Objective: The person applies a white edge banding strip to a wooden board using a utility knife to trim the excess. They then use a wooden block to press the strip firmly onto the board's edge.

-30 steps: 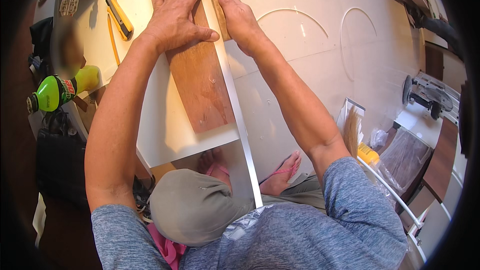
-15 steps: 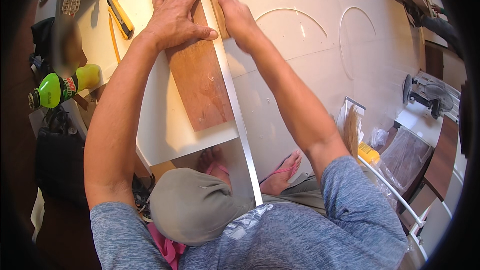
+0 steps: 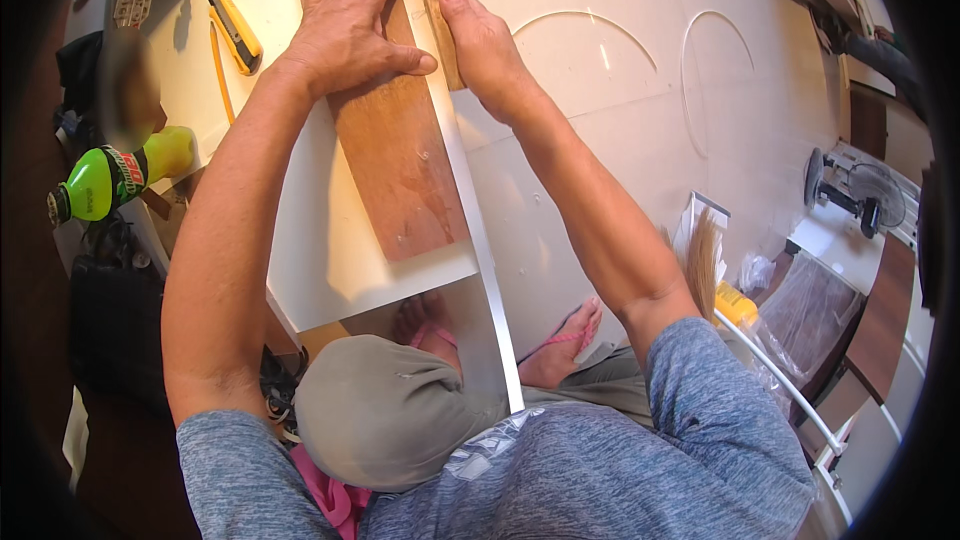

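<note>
My left hand (image 3: 350,25) lies flat with its fingers spread on a brown wooden board (image 3: 400,165). The board rests on a white panel (image 3: 320,250). Against the panel's right edge, my right hand (image 3: 485,50) grips a narrow wooden block (image 3: 435,15); its thumb shows on top and the other fingers are mostly hidden. A thin white edging strip (image 3: 490,280) follows that edge and hangs past the near corner down to my lap. On the panel, left of my left hand, are a yellow utility knife (image 3: 235,30) and a pencil (image 3: 221,75).
A green bottle (image 3: 120,175) lies on its side at the left, beside a metal hinge (image 3: 133,8). Two loose thin strips curl on the pale floor (image 3: 600,170) at right. Farther right are a broom (image 3: 703,255), a yellow container (image 3: 735,306) and a fan (image 3: 865,195).
My right hand and the wooden block have slid slightly toward me along the panel's edge. My left hand keeps its place on the board.
</note>
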`<state>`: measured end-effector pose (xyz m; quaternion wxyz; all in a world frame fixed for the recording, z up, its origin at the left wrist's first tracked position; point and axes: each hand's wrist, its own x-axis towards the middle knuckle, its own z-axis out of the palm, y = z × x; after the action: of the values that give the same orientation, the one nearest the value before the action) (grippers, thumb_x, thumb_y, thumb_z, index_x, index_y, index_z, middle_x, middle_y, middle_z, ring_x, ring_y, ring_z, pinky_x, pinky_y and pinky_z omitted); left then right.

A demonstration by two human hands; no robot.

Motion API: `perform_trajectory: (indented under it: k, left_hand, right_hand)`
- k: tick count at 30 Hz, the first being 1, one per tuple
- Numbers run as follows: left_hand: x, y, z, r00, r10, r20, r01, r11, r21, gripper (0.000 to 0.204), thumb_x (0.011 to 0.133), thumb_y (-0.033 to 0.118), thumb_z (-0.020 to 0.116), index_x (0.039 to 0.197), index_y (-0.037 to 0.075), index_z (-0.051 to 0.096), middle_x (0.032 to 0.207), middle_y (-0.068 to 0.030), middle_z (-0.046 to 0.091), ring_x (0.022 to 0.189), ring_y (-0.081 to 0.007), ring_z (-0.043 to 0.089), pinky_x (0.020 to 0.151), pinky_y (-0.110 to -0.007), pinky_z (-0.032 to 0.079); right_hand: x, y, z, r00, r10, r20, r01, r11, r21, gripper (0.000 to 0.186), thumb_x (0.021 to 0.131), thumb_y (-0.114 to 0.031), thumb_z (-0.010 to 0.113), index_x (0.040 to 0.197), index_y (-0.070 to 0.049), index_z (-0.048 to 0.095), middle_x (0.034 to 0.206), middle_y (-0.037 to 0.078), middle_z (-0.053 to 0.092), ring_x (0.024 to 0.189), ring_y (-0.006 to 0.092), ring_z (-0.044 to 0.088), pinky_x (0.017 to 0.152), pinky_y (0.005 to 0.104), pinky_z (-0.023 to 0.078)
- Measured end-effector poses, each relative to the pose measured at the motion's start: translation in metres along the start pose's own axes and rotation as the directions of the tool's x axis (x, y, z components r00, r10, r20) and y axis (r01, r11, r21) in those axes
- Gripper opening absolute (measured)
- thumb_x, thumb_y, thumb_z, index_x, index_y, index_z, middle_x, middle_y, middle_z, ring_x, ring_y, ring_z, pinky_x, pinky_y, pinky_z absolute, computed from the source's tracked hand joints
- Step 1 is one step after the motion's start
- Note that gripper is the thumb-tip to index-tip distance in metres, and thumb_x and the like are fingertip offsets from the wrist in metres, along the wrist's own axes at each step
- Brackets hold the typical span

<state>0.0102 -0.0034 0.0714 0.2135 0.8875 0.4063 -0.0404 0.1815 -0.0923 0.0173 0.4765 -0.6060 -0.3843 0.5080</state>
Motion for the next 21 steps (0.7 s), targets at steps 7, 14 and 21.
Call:
perform_trajectory:
  k: [7,14,21]
  left_hand:
    - [0.005,-0.005,0.0,0.999,-0.033,0.043,0.033,0.999,-0.017,0.146,0.072,0.077,0.083,0.173,0.002,0.009,0.181,-0.0245,0.003,0.169,-0.0343,-0.006,0.135,-0.053,-0.011]
    - [0.009,-0.01,0.005,0.999,-0.022,0.039,0.022,1.0,0.012,0.145,0.073,0.08,0.081,0.173,0.002,0.011,0.181,-0.0236,0.004,0.168,-0.034,-0.006,0.135,-0.052,-0.011]
    - [0.006,-0.005,0.0,0.992,-0.088,0.087,0.088,0.996,-0.001,0.146,0.072,0.079,0.083,0.173,0.001,0.012,0.181,-0.0235,0.004,0.168,-0.035,-0.007,0.135,-0.053,-0.01]
  right_hand:
    - [-0.043,0.003,-0.003,1.0,0.018,0.02,-0.018,1.0,-0.01,0.062,0.116,-0.051,0.041,0.125,0.007,0.061,0.113,0.021,0.071,0.108,0.0282,0.065,0.098,0.0397,0.051]
    - [-0.075,0.013,-0.007,0.999,0.031,-0.009,-0.032,0.998,-0.057,0.069,0.116,-0.05,0.042,0.145,0.012,0.05,0.134,0.03,0.066,0.127,0.0367,0.062,0.11,0.0412,0.046]
    - [-0.148,0.02,-0.019,0.995,0.095,0.034,-0.091,0.99,-0.11,0.073,0.116,-0.05,0.043,0.151,0.013,0.046,0.141,0.029,0.064,0.135,0.0375,0.058,0.116,0.0403,0.043]
